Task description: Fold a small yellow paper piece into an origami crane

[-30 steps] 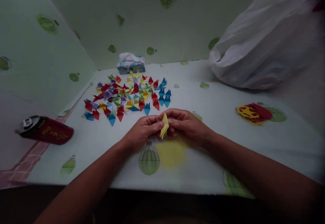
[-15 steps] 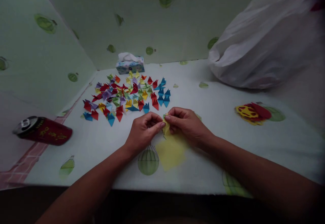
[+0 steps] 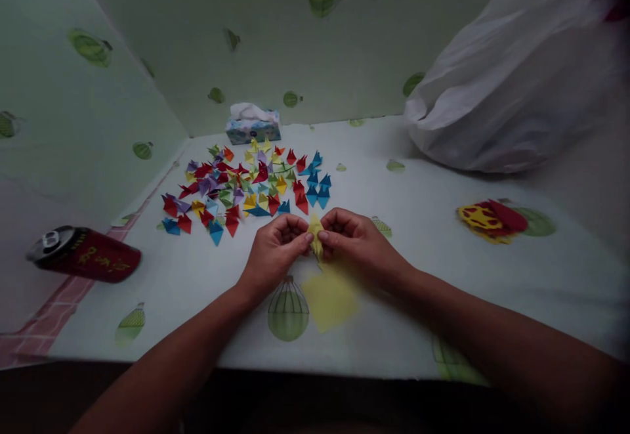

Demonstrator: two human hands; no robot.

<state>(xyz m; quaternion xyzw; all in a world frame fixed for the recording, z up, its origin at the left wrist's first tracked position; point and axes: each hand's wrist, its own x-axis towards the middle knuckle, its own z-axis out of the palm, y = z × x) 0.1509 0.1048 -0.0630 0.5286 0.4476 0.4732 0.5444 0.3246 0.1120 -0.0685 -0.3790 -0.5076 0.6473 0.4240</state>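
A small folded piece of yellow paper stands between my two hands, its pointed end up. My left hand pinches its left side between thumb and fingers. On the other side, the thumb and fingers of my right hand grip it too. Flat on the table below my hands lies yellow square paper, its upper right part in shadow under the right hand. Beyond my hands, folded paper cranes in red, blue, purple, green and yellow are spread in a loose cluster.
A red drink can lies at the left edge. Behind the cranes sits a tissue box against the wall. A large white plastic bag fills the back right, with a red and yellow cut-out item in front of it on the table.
The folded yellow paper has turned so its point faces up and more of it shows between my fingers. Both hands keep their pinch, with only small finger shifts.
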